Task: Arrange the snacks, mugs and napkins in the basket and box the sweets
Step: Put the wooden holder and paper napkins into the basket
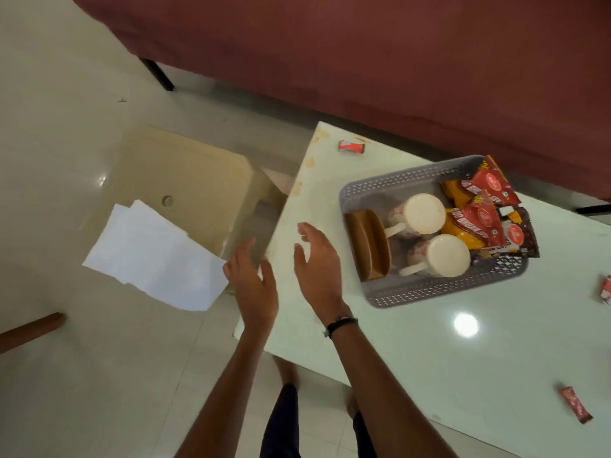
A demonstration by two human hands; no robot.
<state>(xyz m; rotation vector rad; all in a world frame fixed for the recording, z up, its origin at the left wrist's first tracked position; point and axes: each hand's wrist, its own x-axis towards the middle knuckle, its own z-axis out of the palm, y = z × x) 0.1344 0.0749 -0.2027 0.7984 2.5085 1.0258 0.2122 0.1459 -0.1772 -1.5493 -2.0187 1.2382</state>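
Observation:
A grey perforated basket [429,294] stands on the white table [413,352]. Inside it are two white mugs [425,213] [446,256], a brown cardboard box [368,244] at its left end, and several red and yellow snack packets [476,219] at its right end. White napkins [155,256] lie on a beige plastic stool [198,173] left of the table. My left hand [254,285] is open, its fingers spread at the napkins' right edge. My right hand [319,262] is open over the table's left edge. Red wrapped sweets lie loose on the table [351,146] [575,404] [606,289].
A dark red sofa [396,61] runs along the far side of the table. A brown wooden leg [31,328] shows at the left edge on the pale tiled floor. My legs are below the table's near corner.

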